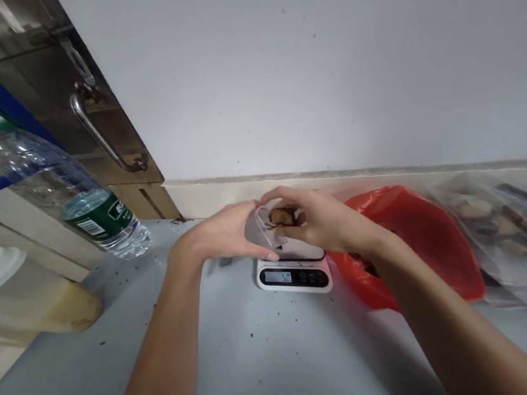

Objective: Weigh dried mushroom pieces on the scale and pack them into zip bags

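Observation:
A small clear plastic bag [263, 228] with brown pieces inside is held just above a white digital scale [294, 274] on the grey table. My left hand [222, 234] grips the bag's left side with curled fingers. My right hand [321, 216] pinches its right side, and a brown piece [281, 216] shows between the fingers. The scale's display is lit.
A red plastic bag [423, 242] lies to the right of the scale, with clear bags of brown pieces [511, 224] beyond it. A plastic water bottle [65, 190] juts in at the left above a pale block [41, 308]. A white wall stands behind.

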Tool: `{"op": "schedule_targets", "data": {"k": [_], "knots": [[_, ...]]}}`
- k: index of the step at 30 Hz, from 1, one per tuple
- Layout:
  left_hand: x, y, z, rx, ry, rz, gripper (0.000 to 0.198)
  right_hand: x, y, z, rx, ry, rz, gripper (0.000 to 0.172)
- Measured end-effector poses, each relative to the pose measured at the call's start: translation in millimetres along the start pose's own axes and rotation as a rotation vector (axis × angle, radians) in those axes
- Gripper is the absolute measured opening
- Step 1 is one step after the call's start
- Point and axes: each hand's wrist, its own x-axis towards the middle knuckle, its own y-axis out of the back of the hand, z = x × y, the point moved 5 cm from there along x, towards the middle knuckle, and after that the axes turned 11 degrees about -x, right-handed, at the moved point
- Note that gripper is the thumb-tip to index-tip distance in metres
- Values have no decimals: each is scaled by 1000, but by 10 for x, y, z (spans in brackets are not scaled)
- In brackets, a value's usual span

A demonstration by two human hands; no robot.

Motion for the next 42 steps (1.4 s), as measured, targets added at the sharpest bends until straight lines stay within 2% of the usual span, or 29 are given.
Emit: {"op": "schedule_targets", "data": {"k": [2,4,6,8,10,13,16,18,20,23,25,26,28,31,33,35,38,42], "knots": [[-20,17,31,-31,-25,23,86,-27,61,-105,108,61,67,44],[-64,64,50,-42,-14,59,87,-50,141,-155,155,76,160,34],[-124,127,67,-49,-3,89,85,-69,220,-145,87,65,259,27],[-188,197,67,-30,10,109,80,-75,262,-80,-47,11,316,31],[-251,274,27,32,68,135,81,-60,228,8,-172,-66,276,35],[-318,352,-69,134,192,163,87,-11,14,59,-252,-74,40,35],[-289,256,-135,173,278,66,81,23,-234,6,-299,-5,-149,29],[-211,122,-157,203,316,-10,81,43,-331,-3,-345,-29,-158,26],[-106,-10,-155,224,304,-56,80,60,-379,24,-313,-94,-110,27],[-4,-116,-189,239,318,-111,71,79,-431,67,11,-105,-56,35],[-8,-81,-209,211,302,-104,68,88,-424,82,194,-59,-13,37],[-35,-35,-213,194,287,-91,66,88,-399,87,210,-36,20,36],[-124,87,-205,160,254,-52,64,76,-317,77,95,11,92,37],[-295,255,-146,64,213,-4,83,20,-179,-24,-113,142,121,39],[-383,323,-46,-43,120,28,90,-43,-58,-121,-144,235,151,22],[-436,359,76,-137,-1,76,88,-119,96,-210,-103,281,228,6],[-444,369,213,-231,-108,168,77,-224,302,-296,-27,256,334,10],[-414,404,342,-279,-196,362,34,-322,469,-355,48,210,429,25]]}}
